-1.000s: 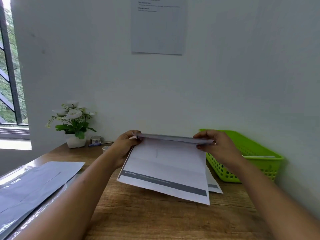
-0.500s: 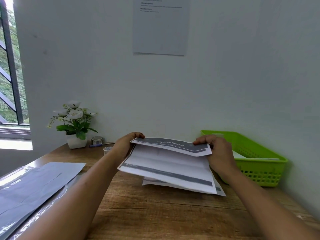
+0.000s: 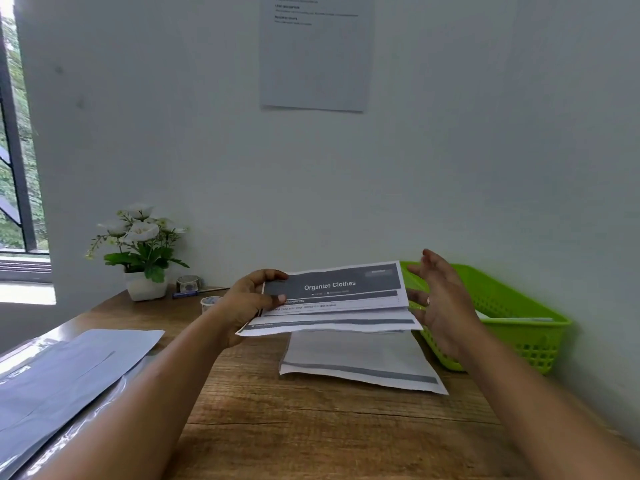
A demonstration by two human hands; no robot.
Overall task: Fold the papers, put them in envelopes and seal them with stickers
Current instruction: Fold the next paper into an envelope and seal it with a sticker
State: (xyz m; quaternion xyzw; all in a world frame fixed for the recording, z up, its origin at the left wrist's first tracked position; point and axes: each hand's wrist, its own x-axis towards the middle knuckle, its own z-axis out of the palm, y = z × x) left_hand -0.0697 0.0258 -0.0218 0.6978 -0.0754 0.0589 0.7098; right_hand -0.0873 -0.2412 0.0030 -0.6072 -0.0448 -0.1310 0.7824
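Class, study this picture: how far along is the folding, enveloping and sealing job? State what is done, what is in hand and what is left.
Done: one paper looks folded into layers. In hand: the left hand grips its left edge; the right hand is open beside it. Left: another sheet lies on the table, the envelopes lie at the left with nothing visibly in them, and nothing looks sealed.

Office: wooden desk, posted notice, envelopes.
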